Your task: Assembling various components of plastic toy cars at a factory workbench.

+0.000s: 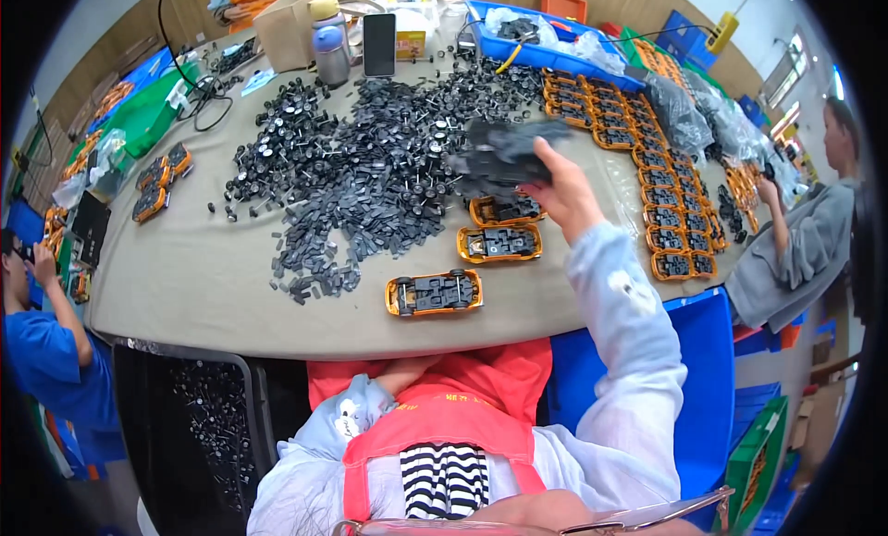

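Note:
My right hand [561,192] is raised over the table, its thumb and fingers closed on a dark, flat bundle of black plastic car parts [504,157], which is blurred by motion. Below it lie three orange toy cars, wheels up: the nearest toy car [435,294], a middle toy car [499,244] and a far one partly covered by the hand. My left hand [407,375] rests in my lap against the red apron [444,416]; sleeve and apron hide its fingers.
Heaps of small black pieces [361,212] and wheel axles [287,147] spread across the table [231,286]. Rows of upturned orange cars [666,203] stand at right. A bottle [330,55], a phone [378,46] and a blue tray [555,46] are behind. People work on both sides.

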The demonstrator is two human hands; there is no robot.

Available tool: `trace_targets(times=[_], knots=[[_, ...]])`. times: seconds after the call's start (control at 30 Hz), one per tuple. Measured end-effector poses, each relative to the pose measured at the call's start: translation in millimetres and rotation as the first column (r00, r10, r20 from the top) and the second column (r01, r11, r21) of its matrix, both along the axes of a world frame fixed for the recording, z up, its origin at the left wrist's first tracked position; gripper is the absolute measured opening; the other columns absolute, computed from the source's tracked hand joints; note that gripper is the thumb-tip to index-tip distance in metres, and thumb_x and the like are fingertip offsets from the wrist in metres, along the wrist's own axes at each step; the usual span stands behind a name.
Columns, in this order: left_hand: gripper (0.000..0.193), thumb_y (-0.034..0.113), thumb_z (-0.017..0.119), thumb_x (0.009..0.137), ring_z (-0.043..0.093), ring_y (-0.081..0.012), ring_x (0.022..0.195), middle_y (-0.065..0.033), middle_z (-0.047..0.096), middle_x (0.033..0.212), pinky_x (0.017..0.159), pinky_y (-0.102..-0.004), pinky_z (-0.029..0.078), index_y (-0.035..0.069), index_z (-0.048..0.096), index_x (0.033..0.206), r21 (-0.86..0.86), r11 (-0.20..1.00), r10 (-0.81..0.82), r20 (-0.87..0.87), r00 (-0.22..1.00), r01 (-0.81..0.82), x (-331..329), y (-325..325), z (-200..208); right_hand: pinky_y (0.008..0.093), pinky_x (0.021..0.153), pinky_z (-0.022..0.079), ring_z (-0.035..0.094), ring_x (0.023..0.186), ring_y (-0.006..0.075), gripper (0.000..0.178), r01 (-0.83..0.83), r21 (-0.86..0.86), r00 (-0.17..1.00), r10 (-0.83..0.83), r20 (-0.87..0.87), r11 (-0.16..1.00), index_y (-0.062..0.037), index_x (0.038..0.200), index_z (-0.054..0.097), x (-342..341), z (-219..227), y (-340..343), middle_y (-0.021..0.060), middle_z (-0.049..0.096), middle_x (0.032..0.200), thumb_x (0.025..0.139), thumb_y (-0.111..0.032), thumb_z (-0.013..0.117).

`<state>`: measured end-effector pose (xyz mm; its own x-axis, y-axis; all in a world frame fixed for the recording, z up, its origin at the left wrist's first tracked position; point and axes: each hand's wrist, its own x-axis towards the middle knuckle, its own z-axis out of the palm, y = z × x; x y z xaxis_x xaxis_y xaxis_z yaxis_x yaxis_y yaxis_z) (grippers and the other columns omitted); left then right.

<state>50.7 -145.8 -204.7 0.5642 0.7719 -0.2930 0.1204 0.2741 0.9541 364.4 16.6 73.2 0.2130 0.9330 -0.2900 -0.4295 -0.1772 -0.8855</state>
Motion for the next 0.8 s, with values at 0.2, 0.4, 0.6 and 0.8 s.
trace_targets(times=[0.2,0.4,0.6,0.8], knots=[[0.045,0.028,0.066,0.096,0.051,-0.0245,0.123,-0.0124,0.057,0.135,0.107,-0.0359,0.039,0.007,0.057,0.135,-0.002,0.998,-0.062,-0.152,0.986,0.063,8,5,9,0.036,0.091,0.053,0.064,0.111,0.0208,0.038,0.142,0.111,0.931,-0.171,0.324,0.984,-0.003,0.125,0.062,57,5,-62,0.0073,0.067,0.121,0.097,-0.029,0.065],[0.045,0.031,0.064,0.095,0.05,-0.0284,0.128,-0.0148,0.059,0.135,0.112,-0.0367,0.034,0.008,0.059,0.133,-0.013,0.993,-0.115,-0.415,0.902,0.12,20,13,-41,0.035,0.093,0.052,0.063,0.113,0.0198,0.033,0.472,0.231,0.539,-0.486,0.687,0.851,-0.0028,0.125,0.064,242,-50,-285,0.0081,0.068,0.119,0.1,-0.023,0.06],[0.031,0.025,0.062,0.097,0.056,-0.025,0.114,-0.0113,0.065,0.122,0.103,-0.0374,0.041,0.004,0.064,0.12,0.022,0.787,-0.492,-0.581,0.648,0.617,99,42,-80,0.0452,0.103,0.045,0.055,0.12,0.0434,0.054,0.735,-0.41,0.367,0.191,0.911,0.54,-0.0024,0.127,0.061,340,-291,-640,0.028,0.06,0.126,0.092,-0.043,0.063],[0.011,0.013,0.059,0.097,0.059,-0.0173,0.085,-0.009,0.065,0.098,0.079,-0.03,0.047,0.004,0.064,0.101,-0.249,0.946,-0.31,-0.512,0.801,0.207,176,-7,-1,0.0467,0.109,0.04,0.048,0.129,0.046,0.07,0.772,-0.635,0.632,0.079,0.771,0.013,-0.0029,0.142,0.048,317,-399,-732,0.0247,0.055,0.138,0.092,-0.05,0.06]])
